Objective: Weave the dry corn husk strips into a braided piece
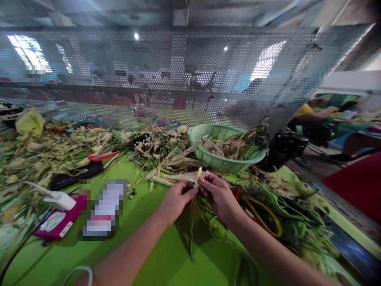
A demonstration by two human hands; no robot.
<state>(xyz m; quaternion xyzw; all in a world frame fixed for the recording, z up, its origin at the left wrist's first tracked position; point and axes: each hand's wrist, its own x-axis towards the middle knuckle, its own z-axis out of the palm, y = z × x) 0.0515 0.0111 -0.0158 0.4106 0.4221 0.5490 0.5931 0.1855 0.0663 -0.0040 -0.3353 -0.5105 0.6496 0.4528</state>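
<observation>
Both hands meet above the green table, pinching a small pale bundle of dried corn husk [198, 174]. My left hand [177, 199] is closed on it from the left, thumb and fingers pressed together. From the right, my right hand [219, 194] grips the same piece near its top. A thin strand [191, 238] hangs down below the fingers toward the table. Just behind the hands lie long, flat husk strips [166, 179]. Where the fingertips meet, the details of the bundle are partly hidden.
A green plastic basket [216, 161] of dry husks stands behind my hands. Husk scraps [89, 143] cover the left and back. At left are a magenta power strip [64, 226] and a blurred-out phone [104, 210]. Yellow-handled scissors [268, 216] lie right. A perforated metal screen [166, 71] rises behind.
</observation>
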